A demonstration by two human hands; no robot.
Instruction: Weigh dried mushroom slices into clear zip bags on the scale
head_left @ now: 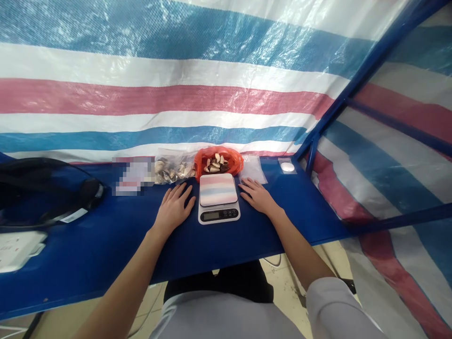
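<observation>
Two hands rest palm down on the blue table, and on the white scale between them we find a dark button panel whose display and small marks we cannot read. At the left, a white label on the black gear is also too small for us to read, and the paper farther right is blurred. The near table edge runs across in front of us; the far edge meets the striped sheet, and a blue rail bounds the right side. We have sideways room right of the right hand, which lies with fingers spread, gripping nothing, fingertips at the near edge of a flat clear bag. The left hand, fingers likewise apart and holding nothing, lies just left of the scale. Directly beyond the scale, an orange bag gapes around pale and dark slices; left of it a clear bag holds similar pieces. Far right, a small packet contains a white rounded item.
</observation>
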